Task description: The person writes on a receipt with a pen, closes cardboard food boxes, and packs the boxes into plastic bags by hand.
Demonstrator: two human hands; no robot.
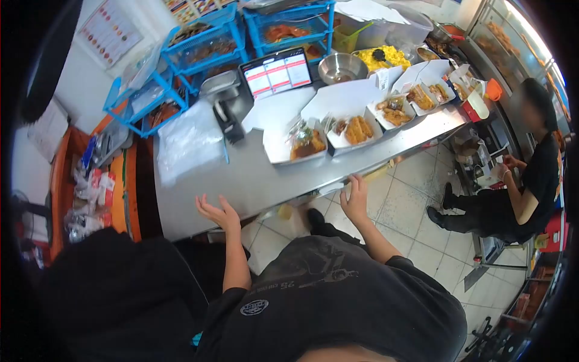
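My left hand (219, 212) is held palm up with its fingers apart, over the near edge of the steel counter (199, 202). Nothing is in it. Farther right, my right hand (354, 199) has its fingers stretched out at the counter's front edge, also holding nothing. Beyond it stands an open white takeaway box (357, 134) with fried food inside. Another open takeaway box (297, 152) is to its left, and several more continue to the right. A stack of clear plastic bags (192, 140) lies on the counter past my left hand.
A tablet (277, 73) with a lit screen stands behind the boxes, near a metal bowl (342, 69). Blue plastic baskets (202, 45) are stacked at the back. A co-worker (531, 175) in dark clothes stands at right, hands together. Tiled floor (416, 181) lies between us.
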